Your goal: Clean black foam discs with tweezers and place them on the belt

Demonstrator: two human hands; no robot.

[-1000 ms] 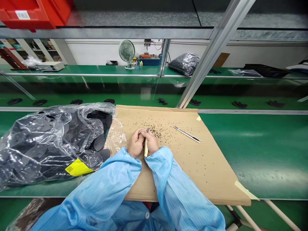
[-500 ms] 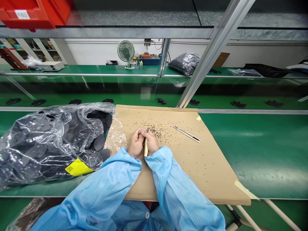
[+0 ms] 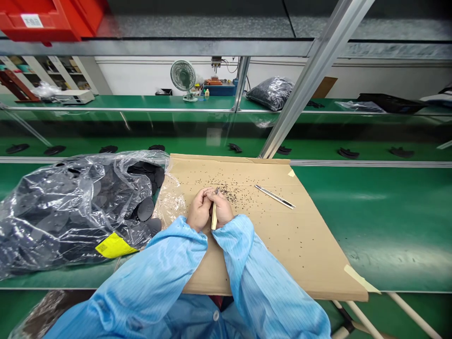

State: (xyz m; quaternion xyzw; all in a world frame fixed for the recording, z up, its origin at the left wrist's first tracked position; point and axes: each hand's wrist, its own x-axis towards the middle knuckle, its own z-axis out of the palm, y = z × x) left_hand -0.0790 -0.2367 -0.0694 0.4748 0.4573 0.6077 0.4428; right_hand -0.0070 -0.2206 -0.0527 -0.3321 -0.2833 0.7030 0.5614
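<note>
My right hand [image 3: 222,210] is closed around a slim tool with a cream handle [image 3: 214,219]; a bit of metal shows at its far end, and its kind is unclear. Pressed close against it, my left hand [image 3: 199,210] has its fingers curled inward. A sliver of something dark shows between the palms, mostly hidden by the fingers. Both hands are above a cardboard sheet [image 3: 275,249], just short of a scatter of tiny black scraps [image 3: 231,193]. To the right on the cardboard lies a utility knife [image 3: 275,197].
A clear plastic bag [image 3: 70,212] of flat black discs lies at left, a yellow label [image 3: 116,245] on it. Behind the cardboard, black curved pieces [image 3: 348,153] are spaced along a green belt. A slanting metal post [image 3: 310,84] rises beyond the sheet. Further back stands a fan [image 3: 182,75].
The black pieces on the green belt have shifted slightly left. The fan's head has turned a little left. My hands and the tool look unmoved.
</note>
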